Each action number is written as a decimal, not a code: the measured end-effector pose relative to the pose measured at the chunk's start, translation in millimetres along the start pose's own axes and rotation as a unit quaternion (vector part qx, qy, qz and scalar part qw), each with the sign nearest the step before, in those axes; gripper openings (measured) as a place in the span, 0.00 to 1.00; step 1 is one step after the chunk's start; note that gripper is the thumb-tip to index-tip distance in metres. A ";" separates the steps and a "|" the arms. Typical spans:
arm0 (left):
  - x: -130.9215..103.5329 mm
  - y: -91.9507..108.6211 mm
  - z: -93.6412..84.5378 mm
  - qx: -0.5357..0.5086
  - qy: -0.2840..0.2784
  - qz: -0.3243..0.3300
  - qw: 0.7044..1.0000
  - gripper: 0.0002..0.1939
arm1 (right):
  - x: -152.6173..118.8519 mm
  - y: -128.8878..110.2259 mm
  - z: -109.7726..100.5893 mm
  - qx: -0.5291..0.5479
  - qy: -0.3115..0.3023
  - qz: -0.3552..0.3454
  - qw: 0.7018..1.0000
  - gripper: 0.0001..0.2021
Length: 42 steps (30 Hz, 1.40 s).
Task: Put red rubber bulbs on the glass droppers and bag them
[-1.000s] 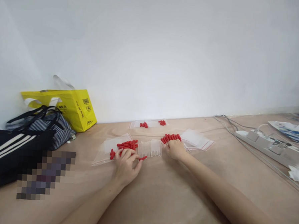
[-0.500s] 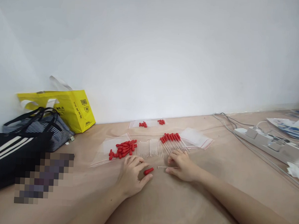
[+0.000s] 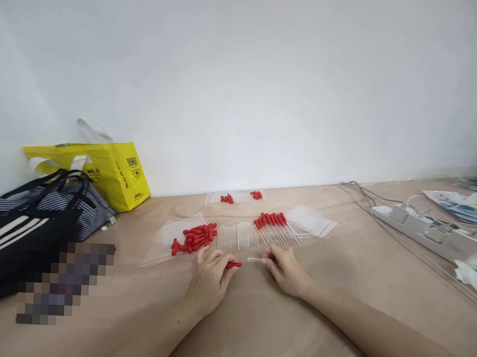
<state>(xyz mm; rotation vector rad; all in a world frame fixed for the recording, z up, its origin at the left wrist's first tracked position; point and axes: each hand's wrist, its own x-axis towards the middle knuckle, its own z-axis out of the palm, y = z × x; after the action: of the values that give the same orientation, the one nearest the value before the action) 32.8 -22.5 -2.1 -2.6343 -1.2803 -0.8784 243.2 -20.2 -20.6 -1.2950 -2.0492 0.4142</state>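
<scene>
The table (image 3: pixel 250 328) is stretching beneath my left hand (image 3: pixel 211 275) and right hand (image 3: pixel 286 271). Beyond them, a pile of red bulbs (image 3: pixel 197 238) is lying left of a row of clear tubes (image 3: pixel 238 237). My left fingers are pinching one red bulb (image 3: pixel 234 264); my right are pinching one slim tube (image 3: pixel 254 260), its end facing the bulb, near but apart.

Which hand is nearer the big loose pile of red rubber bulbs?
Left. The left hand is just in front of the pile; the right hand is farther off, to its right.
</scene>
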 end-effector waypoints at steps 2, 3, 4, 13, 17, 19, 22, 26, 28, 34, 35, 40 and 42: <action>-0.1 0.3 0.0 0.000 0.000 -0.001 1.000 0.05 | -0.7 -2.4 1.3 0.015 0.009 -0.021 1.000 0.06; -0.1 0.6 0.0 0.001 0.001 0.000 1.000 0.06 | -1.0 -3.6 2.0 0.018 0.009 -0.036 0.999 0.07; 0.0 1.0 0.0 0.002 0.003 0.002 1.000 0.06 | -1.2 -4.7 2.6 0.017 0.007 -0.050 0.999 0.07; 0.5 3.5 -0.8 -0.004 -0.002 0.009 1.000 0.08 | -2.7 -12.4 3.6 -0.009 0.009 -0.073 0.997 0.10; 0.8 4.9 -0.6 -0.013 0.007 0.000 1.000 0.07 | -3.3 -14.9 3.9 -0.009 0.010 -0.073 0.997 0.10; 0.6 6.3 0.3 -0.021 0.009 -0.009 1.000 0.07 | -4.0 -16.0 3.8 -0.013 0.011 -0.080 0.997 0.10; -0.3 8.5 2.2 -0.036 0.011 -0.024 0.999 0.07 | -5.8 -17.7 2.8 -0.018 0.001 -0.094 0.995 0.10; -1.4 9.6 3.6 -0.045 0.014 -0.024 0.999 0.07 | -7.6 -18.6 0.8 -0.022 -0.013 -0.110 0.994 0.10; -1.7 9.8 3.5 -0.046 0.008 -0.014 0.999 0.07 | -7.7 -17.8 -0.2 -0.029 -0.018 -0.122 0.992 0.10; -3.5 12.3 2.2 -0.037 -0.003 0.024 0.999 0.07 | -7.9 -12.3 -1.2 -0.093 -0.023 -0.168 0.981 0.11; -3.7 13.0 2.1 -0.035 -0.003 0.030 0.999 0.07 | -8.3 -11.8 -0.9 -0.100 -0.017 -0.175 0.979 0.11; -3.9 16.6 1.1 -0.025 0.007 0.045 0.999 0.07 | -9.9 -13.1 1.5 -0.099 0.000 -0.180 0.979 0.11; -3.9 17.5 0.9 -0.024 0.012 0.052 0.998 0.07 | -9.6 -14.3 2.4 -0.095 -0.003 -0.187 0.978 0.11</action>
<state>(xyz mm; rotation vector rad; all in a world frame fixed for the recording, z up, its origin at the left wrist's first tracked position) 44.4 -36.3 -2.0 -2.6893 -1.1186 -0.9338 234.7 -35.0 -17.6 -0.9787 -2.3188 0.0528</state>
